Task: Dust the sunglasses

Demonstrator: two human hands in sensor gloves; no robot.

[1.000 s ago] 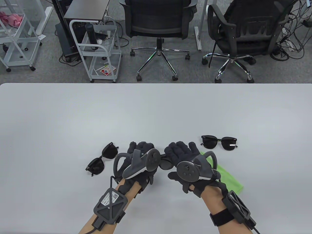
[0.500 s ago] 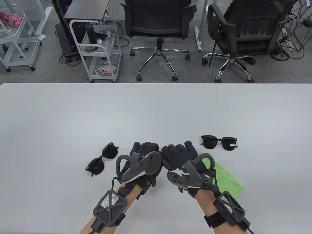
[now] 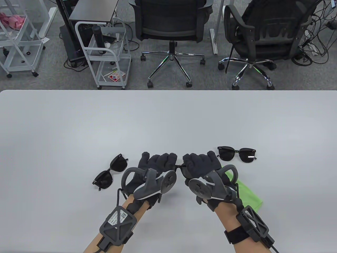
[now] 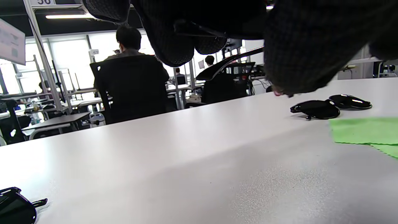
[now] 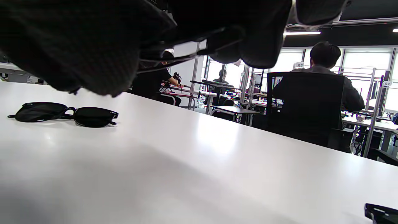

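Both gloved hands hold one pair of black sunglasses (image 3: 181,167) between them, just above the white table (image 3: 168,118). My left hand (image 3: 157,161) grips its left side and my right hand (image 3: 200,161) grips its right side. Only the bridge and part of one lens show. In the left wrist view a thin temple arm (image 4: 230,59) hangs under my fingers (image 4: 174,46). A green cloth (image 3: 248,193) lies on the table under and right of my right wrist, apart from the held pair; it also shows in the left wrist view (image 4: 367,130).
A second pair of sunglasses (image 3: 109,172) lies left of my left hand, also in the right wrist view (image 5: 65,115). A third pair (image 3: 237,153) lies beyond my right hand, also in the left wrist view (image 4: 329,107). Office chairs (image 3: 171,26) stand past the far edge.
Both hands have shifted slightly away from me and spread a little apart, still gripping the pair. Its bridge now shows between them. The right hand's tracker has turned.
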